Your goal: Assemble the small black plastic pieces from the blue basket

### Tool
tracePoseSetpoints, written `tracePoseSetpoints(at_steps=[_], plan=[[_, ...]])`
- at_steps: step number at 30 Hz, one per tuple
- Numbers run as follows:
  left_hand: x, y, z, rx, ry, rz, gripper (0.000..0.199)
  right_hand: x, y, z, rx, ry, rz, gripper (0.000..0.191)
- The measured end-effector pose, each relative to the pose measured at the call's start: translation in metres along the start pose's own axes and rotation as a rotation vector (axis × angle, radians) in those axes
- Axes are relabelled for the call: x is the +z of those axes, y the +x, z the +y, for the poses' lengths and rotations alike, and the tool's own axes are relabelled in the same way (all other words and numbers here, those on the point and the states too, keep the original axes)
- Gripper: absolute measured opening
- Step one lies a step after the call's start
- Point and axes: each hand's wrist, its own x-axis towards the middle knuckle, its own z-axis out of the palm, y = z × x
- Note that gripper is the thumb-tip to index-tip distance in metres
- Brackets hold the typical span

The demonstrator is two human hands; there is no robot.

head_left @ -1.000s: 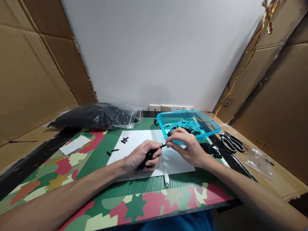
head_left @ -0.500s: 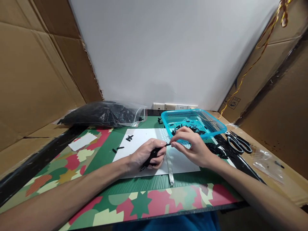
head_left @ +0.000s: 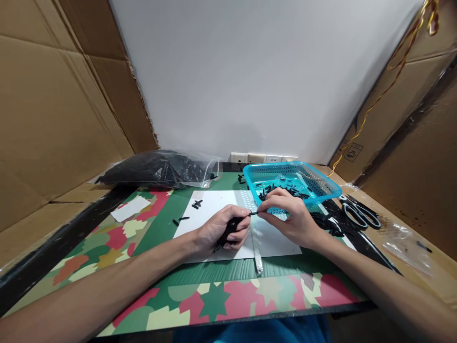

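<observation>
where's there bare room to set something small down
Bare: the patterned border along the near edge; the green band behind it, left of the pale strip; the white paper's near right part. Crowded: beyond and right of the right hand, with black pieces and scissors by the blue basket.

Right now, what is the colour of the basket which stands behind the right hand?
The basket is bright turquoise blue; the head view shows it best.
</observation>
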Motion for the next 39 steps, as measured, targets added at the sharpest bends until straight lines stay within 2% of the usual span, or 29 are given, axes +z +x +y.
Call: tracePoseSetpoints(at_steps=[21,39], plan=[[-0.0036,0.001,-0.002,-0.05,-0.041,-0.013,0.038,-0.0007,-0.0012,-0.0002,-0.009,-0.028,0.001,0.007],[-0.0043,0.0013,-0.0012,-0.015,-0.006,-0.041,0.033,-0.0002,-0.0012,-0.0008,-0.024,-0.016,0.011,0.006]])
